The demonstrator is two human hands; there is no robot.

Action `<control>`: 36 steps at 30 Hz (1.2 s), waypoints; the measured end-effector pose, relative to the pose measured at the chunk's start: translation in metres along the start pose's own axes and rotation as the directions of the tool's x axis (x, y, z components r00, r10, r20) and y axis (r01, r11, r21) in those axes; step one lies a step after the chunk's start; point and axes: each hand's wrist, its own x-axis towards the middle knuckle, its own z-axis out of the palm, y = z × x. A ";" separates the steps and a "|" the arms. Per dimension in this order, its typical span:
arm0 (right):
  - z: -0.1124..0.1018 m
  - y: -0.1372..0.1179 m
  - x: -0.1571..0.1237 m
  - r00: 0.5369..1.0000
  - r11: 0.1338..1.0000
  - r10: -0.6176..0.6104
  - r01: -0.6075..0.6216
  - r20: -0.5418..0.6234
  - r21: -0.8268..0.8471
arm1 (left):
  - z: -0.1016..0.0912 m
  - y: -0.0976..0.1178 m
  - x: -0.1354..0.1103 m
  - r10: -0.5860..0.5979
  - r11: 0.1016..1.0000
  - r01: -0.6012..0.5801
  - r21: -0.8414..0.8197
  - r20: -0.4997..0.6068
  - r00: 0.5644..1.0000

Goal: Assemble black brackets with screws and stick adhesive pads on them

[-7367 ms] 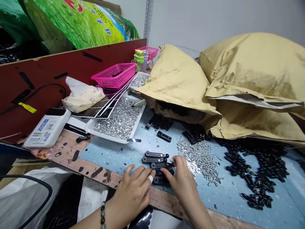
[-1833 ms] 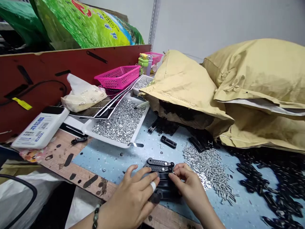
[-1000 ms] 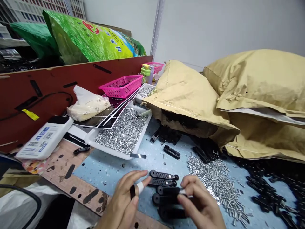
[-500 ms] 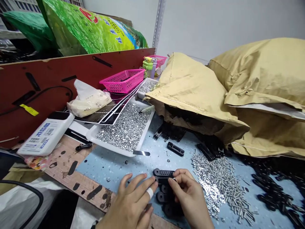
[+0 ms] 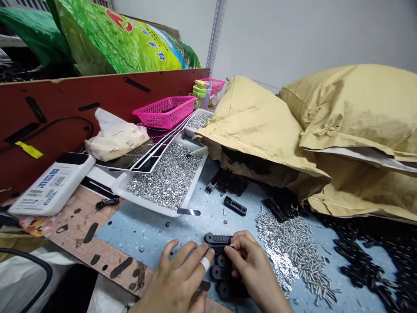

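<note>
Left hand [image 5: 177, 278]: near side of the white tray [image 5: 163, 211], fingers spread apart, not gripping, tips against the left ends of the black arms [image 5: 216, 238]; white band on one finger. Right hand [image 5: 252, 261]: nearer than the tray and to its right, thumb and forefinger together at the right end of those arms; can't tell what's between the tips. The arms lie in a row on the desk [image 5: 127, 234], near side of the tray and right of it, part-hidden by both hands.

Right of tray, a bit nearer: heap of silver screws [image 5: 306, 243], small flat silver pieces [image 5: 280, 263] on its left side. Farther right: black fittings [image 5: 368, 269], piled.

At the tray's near right corner: metal strip [image 5: 189, 212]. Just right of that corner: single black link [image 5: 235, 206]. Tray itself full of small silver parts [image 5: 169, 178].

Left of tray: white box [image 5: 52, 184], tilted. Behind tray: pink basket [image 5: 164, 117]. Right of tray and beyond: paper sack [image 5: 257, 121], mouth facing near side.
</note>
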 end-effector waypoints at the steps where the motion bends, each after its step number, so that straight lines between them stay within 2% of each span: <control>1: 0.000 0.001 -0.001 1.000 1.000 0.000 0.000 0.001 0.028 | 0.000 0.000 0.000 0.000 1.000 0.000 0.010 -0.004 1.000; 13: 0.000 0.006 -0.001 0.999 0.985 0.034 -0.027 -0.038 0.168 | 0.002 0.002 0.000 -0.025 1.000 0.025 0.000 -0.010 1.000; 17: 0.002 0.007 -0.002 0.999 0.988 0.029 -0.022 -0.045 0.151 | 0.003 0.003 -0.002 -0.022 1.000 0.022 0.004 -0.011 1.000; 21: 0.003 0.006 -0.003 0.999 0.999 -0.002 0.005 -0.054 0.046 | 0.002 0.002 -0.005 -0.022 1.000 0.022 -0.012 -0.013 1.000; 25: 0.006 0.002 -0.003 0.986 0.979 -0.115 0.092 -0.122 -0.180 | 0.003 0.002 -0.003 -0.023 1.000 0.023 -0.017 0.000 1.000; 29: 0.006 0.000 0.001 0.964 0.869 -0.234 0.150 -0.126 -0.471 | 0.004 0.005 0.001 -0.033 0.999 0.033 -0.024 0.007 0.999; 33: 0.000 0.002 0.000 0.949 0.708 -0.284 0.113 -0.135 -0.697 | -0.001 0.006 0.001 -0.036 0.998 0.037 -0.051 0.016 0.999; 34: -0.002 0.002 -0.003 0.941 0.692 -0.305 0.111 -0.149 -0.714 | -0.004 0.006 0.000 -0.047 0.996 0.049 -0.069 0.022 0.999; 36: -0.005 -0.002 -0.010 0.912 0.733 -0.379 0.194 -0.155 -0.652 | -0.010 0.007 0.001 -0.100 0.987 0.102 -0.120 0.027 0.995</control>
